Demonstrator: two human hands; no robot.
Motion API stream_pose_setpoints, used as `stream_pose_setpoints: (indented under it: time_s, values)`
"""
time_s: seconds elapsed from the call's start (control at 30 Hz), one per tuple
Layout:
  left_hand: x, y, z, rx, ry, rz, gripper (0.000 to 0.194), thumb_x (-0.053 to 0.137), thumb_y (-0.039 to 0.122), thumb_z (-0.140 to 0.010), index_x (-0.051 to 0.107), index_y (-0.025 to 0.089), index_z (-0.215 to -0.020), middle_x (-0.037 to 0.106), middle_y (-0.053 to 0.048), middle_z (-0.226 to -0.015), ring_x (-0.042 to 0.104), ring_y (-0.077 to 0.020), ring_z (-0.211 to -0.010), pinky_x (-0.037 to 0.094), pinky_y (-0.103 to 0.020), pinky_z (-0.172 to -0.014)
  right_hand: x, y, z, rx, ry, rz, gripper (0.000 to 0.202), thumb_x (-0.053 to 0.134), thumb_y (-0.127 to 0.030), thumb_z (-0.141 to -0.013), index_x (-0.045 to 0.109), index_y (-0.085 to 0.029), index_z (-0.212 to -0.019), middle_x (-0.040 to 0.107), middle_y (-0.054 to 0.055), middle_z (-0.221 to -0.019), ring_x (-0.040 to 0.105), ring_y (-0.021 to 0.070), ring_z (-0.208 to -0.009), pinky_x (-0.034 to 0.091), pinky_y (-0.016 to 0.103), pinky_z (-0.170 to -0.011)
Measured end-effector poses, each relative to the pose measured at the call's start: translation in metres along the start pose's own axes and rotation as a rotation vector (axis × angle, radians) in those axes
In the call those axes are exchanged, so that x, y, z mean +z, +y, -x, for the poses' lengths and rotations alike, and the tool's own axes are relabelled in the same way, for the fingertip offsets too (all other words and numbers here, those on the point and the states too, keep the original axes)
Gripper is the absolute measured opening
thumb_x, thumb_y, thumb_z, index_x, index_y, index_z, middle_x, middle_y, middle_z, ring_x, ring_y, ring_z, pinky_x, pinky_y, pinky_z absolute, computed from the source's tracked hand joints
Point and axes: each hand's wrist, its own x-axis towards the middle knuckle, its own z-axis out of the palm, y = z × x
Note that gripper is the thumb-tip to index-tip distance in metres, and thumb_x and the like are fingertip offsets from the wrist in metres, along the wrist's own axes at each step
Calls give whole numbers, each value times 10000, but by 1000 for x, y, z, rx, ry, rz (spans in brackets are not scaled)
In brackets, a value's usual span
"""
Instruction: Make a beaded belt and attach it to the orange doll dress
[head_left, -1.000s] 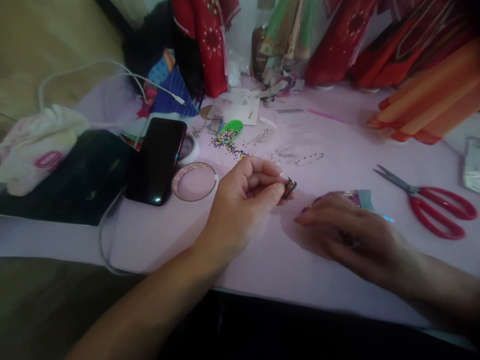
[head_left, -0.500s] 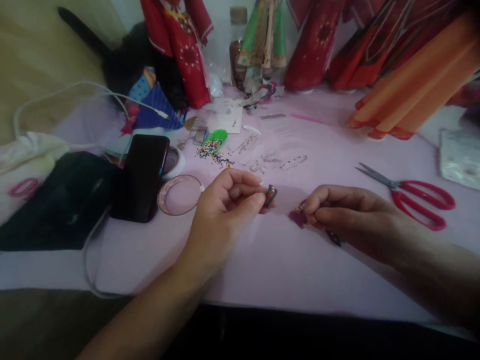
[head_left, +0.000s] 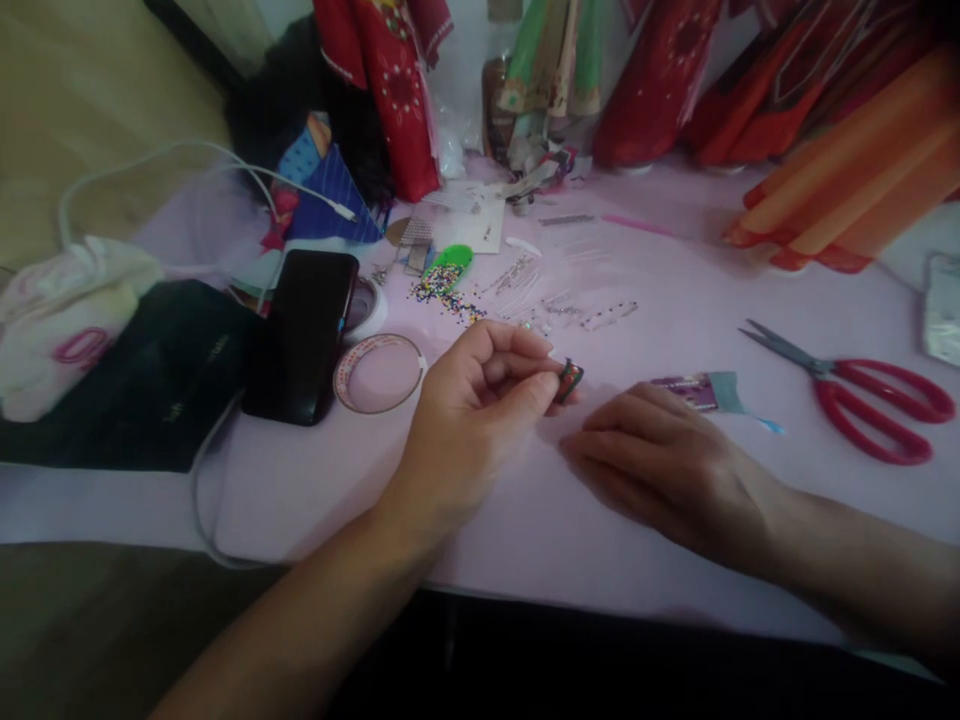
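Note:
My left hand [head_left: 487,400] pinches a small folded piece of dark green and red trim [head_left: 570,380] between thumb and fingers, above the table. Close by on the right, my right hand [head_left: 660,450] is low over the tabletop with its back up. Its fingers are drawn together and point left; whatever lies under them is hidden. Just behind that hand lies a purple patterned strip [head_left: 697,390] with a grey-blue end and a bright blue tip. Red-handled scissors [head_left: 829,370] lie farther right, apart from both hands.
Small coloured beads [head_left: 450,285] spill from a green scoop [head_left: 459,262] behind my left hand. A tape roll [head_left: 345,375] and a black phone [head_left: 304,335] lie to the left. Dressed figures, including one in a red robe [head_left: 401,100], stand along the back. A white cable [head_left: 199,490] hangs over the front edge.
My right hand has turned palm down and lowered. The purple piece that was in its fingers now lies behind it. My left hand keeps its pinch; the whole view has shifted slightly.

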Motion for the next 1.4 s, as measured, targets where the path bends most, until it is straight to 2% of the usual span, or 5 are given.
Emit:
stream_pose_setpoints:
  time_s: [0.57,0.87,1.13,1.27,1.4]
  values:
    - [2,2,0,-9,21,5,141,683,72,-830,623,180,-898,739,32,-787,743,-106,-703,604,-225,-735,-6,-11,20,-230,-77,435,377,377,-47,-1029,683,-105,-1243,719,112,-1268,566,328,-1113,396,500,-905]
    - [-1,1,0,-7,1,2,120,706,100,-840,647,183,-903,740,22,-800,746,-116,-731,606,-240,-764,-21,2,15,341,54,-383,198,562,-231,-1026,709,-302,-1138,725,46,-1138,673,234,-1061,554,361,-837]
    - [-2,2,-1,-33,4,-1,143,734,112,-835,652,193,-919,754,21,-824,747,-121,-756,603,-262,-807,-21,14,15,753,45,-980,178,757,-406,-923,772,-247,-1001,767,58,-1072,711,188,-845,525,239,-574]
    - [-1,2,0,-15,8,-11,145,725,94,-833,652,187,-917,752,26,-809,742,-114,-728,604,-253,-790,-24,15,15,704,24,-904,178,733,-400,-941,779,-245,-1016,770,61,-1076,719,202,-871,557,260,-620]
    - [-1,2,-1,-16,-7,17,142,718,81,-836,649,179,-913,746,35,-790,750,-106,-729,603,-222,-761,-27,11,18,373,-1,-484,214,592,-264,-1017,766,-264,-1140,746,61,-1164,703,218,-1054,586,328,-857]
